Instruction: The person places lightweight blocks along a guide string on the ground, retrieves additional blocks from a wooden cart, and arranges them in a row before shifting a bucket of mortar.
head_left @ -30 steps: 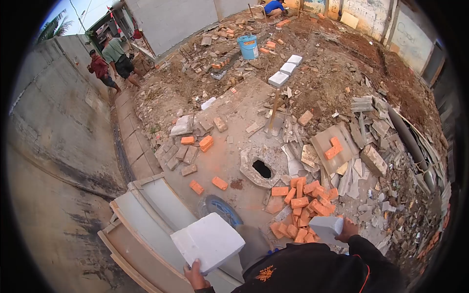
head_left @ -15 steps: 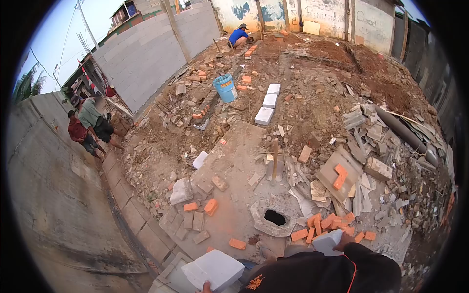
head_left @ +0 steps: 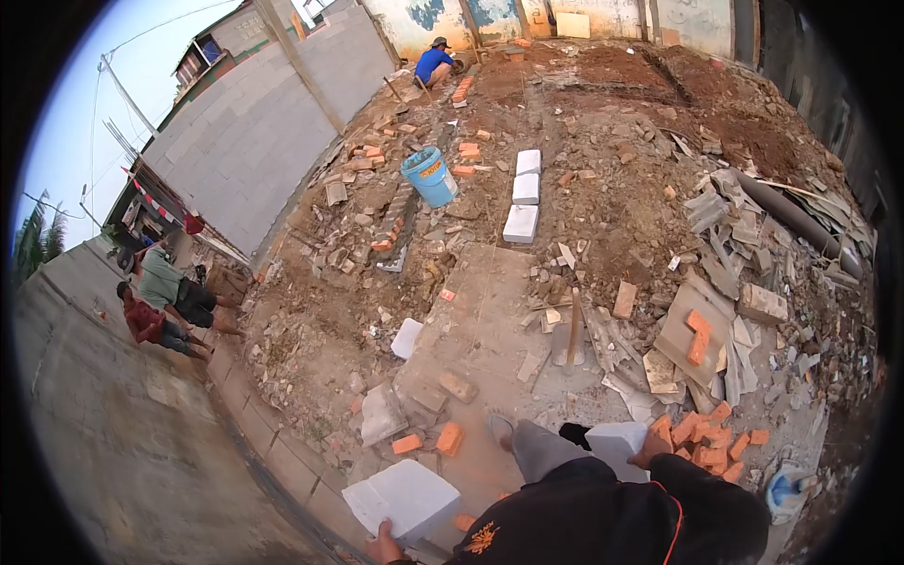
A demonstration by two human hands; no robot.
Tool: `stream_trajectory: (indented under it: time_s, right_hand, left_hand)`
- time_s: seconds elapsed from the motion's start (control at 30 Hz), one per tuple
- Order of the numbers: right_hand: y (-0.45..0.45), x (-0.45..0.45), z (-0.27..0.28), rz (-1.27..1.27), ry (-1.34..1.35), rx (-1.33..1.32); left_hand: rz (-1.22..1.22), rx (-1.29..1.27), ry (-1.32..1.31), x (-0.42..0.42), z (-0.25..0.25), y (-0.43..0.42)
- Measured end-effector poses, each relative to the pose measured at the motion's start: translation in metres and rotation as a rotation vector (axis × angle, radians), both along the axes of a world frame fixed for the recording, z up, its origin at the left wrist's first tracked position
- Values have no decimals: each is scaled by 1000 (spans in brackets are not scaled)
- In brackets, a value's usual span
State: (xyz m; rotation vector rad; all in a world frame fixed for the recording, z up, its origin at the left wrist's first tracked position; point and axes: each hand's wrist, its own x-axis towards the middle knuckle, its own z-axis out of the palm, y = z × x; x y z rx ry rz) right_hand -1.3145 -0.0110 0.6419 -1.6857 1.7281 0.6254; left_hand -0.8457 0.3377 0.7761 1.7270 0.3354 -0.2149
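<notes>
My left hand (head_left: 384,543) grips the near edge of a white, light concrete block (head_left: 403,494), low at the left of my body. With my right hand (head_left: 650,448) I hold a second white block (head_left: 614,441) by its right side. That block partly covers the dark hole (head_left: 573,433) in the ground from view. Just right of my right hand lies a heap of orange bricks (head_left: 711,441). A loose orange brick (head_left: 450,439) rests on the ground beyond the left block. My leg (head_left: 546,447) stretches forward between the two blocks.
Three white blocks (head_left: 521,223) lie in a row ahead, right of a blue bucket (head_left: 433,179). Rubble and broken slabs (head_left: 692,344) spread on the right. A person in blue (head_left: 433,66) crouches far off; two people (head_left: 169,292) stand by the left wall.
I have stepped forward, and one leg now shows ahead of me. Both blocks have come with my hands, the right one now in front of the hole. The brick heap sits farther right in view.
</notes>
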Motion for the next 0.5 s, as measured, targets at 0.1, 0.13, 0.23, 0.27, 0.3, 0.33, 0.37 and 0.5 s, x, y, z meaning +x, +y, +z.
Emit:
stream_trajectory:
  time_s: [0.1, 0.13, 0.23, 0.27, 0.3, 0.33, 0.37, 0.5]
  right_hand:
    - [-27, 56, -21, -2, 50, -30]
    - [-43, 81, -3, -21, 66, 43]
    - [-77, 132, 0, -48, 97, 116]
    - [-85, 148, 13, -43, 116, 108]
    - [-93, 161, 18, -49, 131, 126]
    - [-104, 172, 18, -23, 139, 107]
    - [-113, 179, 20, 1, 149, 89]
    - [-139, 221, 38, -51, 112, -5]
  left_hand:
    - [-62, 1, 15, 101, -48, -32]
    - [-75, -8, -7, 144, -63, -54]
    - [-129, 166, -74, 251, -111, -110]
    - [-141, 237, -77, 269, -121, -116]
    - [-156, 308, -76, 283, -124, -121]
    - [-167, 314, -61, 295, -119, -139]
    - [-209, 527, -9, 309, -114, -159]
    - [-327, 766, 40, 362, -117, -217]
